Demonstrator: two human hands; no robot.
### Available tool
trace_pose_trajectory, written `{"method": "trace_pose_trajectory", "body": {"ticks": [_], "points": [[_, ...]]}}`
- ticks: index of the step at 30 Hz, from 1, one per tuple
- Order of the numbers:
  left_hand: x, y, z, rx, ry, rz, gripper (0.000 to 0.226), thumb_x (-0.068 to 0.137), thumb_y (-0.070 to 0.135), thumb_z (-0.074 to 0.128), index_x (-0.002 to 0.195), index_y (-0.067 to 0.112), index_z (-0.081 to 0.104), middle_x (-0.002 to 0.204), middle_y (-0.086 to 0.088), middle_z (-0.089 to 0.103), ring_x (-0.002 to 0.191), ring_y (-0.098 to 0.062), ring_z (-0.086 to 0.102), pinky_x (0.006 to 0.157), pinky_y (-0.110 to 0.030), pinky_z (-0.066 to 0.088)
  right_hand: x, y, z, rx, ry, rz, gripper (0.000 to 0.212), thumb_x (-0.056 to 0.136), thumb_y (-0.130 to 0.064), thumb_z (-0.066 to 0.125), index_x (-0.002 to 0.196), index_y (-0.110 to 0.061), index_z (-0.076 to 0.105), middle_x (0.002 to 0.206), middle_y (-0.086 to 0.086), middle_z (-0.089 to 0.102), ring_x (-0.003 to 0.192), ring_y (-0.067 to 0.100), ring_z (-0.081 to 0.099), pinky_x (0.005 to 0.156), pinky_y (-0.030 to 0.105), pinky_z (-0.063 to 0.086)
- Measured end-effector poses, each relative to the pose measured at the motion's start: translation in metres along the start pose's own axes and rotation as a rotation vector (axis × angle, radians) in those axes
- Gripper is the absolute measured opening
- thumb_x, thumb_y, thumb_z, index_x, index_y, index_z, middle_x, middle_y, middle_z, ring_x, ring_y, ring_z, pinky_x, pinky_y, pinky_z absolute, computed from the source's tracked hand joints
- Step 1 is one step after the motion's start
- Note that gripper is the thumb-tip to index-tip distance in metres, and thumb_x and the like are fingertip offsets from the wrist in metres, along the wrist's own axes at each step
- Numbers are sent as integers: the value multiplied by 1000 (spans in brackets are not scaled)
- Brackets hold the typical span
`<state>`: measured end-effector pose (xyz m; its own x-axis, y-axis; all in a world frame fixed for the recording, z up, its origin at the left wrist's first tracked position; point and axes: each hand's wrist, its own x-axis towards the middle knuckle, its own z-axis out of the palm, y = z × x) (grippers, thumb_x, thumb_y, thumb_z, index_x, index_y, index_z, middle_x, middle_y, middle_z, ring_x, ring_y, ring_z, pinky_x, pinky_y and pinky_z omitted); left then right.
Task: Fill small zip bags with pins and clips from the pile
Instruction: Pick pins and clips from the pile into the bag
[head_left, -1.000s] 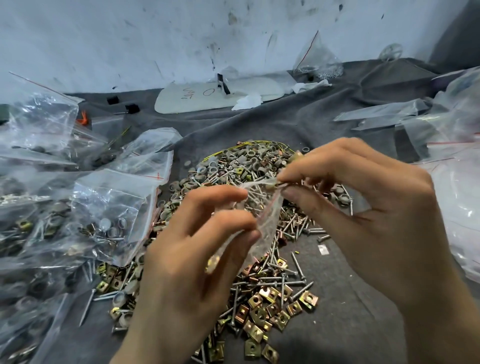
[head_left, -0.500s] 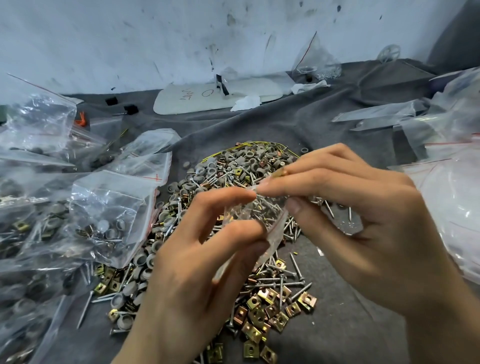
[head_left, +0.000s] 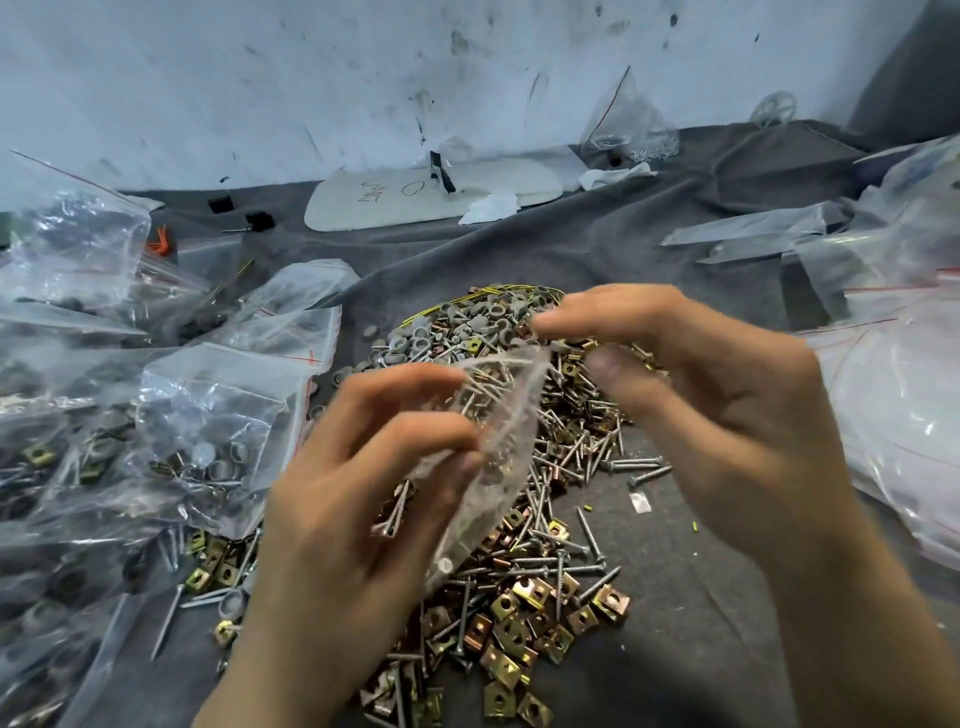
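Over wrinkled grey cloth (head_left: 675, 649) below a scuffed white wall (head_left: 311, 78), left hand (head_left: 353, 519) pinches small clear zip bag (head_left: 498, 457); right hand (head_left: 727, 415): grip unclear.

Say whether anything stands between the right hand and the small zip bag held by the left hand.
Nothing visible does. The left hand pinches the small zip bag above the pile; the right hand sits close beside its top edge.

White board (head_left: 431, 200) on grey cloth (head_left: 571, 249)

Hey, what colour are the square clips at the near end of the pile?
Brassy gold, a few coppery; the square clips show best in the head view.
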<state>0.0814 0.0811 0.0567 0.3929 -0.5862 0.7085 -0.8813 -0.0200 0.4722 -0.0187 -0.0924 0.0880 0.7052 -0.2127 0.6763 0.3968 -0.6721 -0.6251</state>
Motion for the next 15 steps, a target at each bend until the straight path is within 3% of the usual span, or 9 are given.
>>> {"method": "trace_pose_trajectory", "body": {"ticks": [2,5,9,11,15], "points": [[-5,-5,-13,-2,80,-14,13,96,35,53,99,24,59,115,3,60,106,-12,61,83,-21,49,0,18,-1,37,168,155,21,92,-8,57,99,-23,71,92,-12,71,87,-1,64,76,9,42],[-2,-19,-15,-34,182,-204,4,93,46,54,94,45,58,112,19,61,97,-13,63,74,-27,48,-3,53,-1,-107,238,435,26,88,-8,61,82,-32,70,80,-10,72,81,11,66,72,23,49],[-7,-30,-19,-69,219,-385,7,86,44,54,91,44,60,108,18,64,97,-7,63,79,-18,51,-10,80,3,-379,37,645,14,86,-14,65,87,-25,73,94,-2,72,92,14,64,75,17,41],[-8,-32,-17,-33,211,-433,4,90,36,57,90,39,59,106,15,64,98,-3,63,81,-11,50,-12,84,6,-491,-76,655,15,86,-12,64,93,-21,73,106,1,70,99,17,61,82,21,40],[-9,-31,-17,6,209,-493,23,92,17,56,90,39,56,101,10,66,93,-2,63,77,-11,49,-14,86,9,-609,-213,665,21,87,-7,62,101,-20,71,114,3,65,108,22,56,92,29,41]]}}
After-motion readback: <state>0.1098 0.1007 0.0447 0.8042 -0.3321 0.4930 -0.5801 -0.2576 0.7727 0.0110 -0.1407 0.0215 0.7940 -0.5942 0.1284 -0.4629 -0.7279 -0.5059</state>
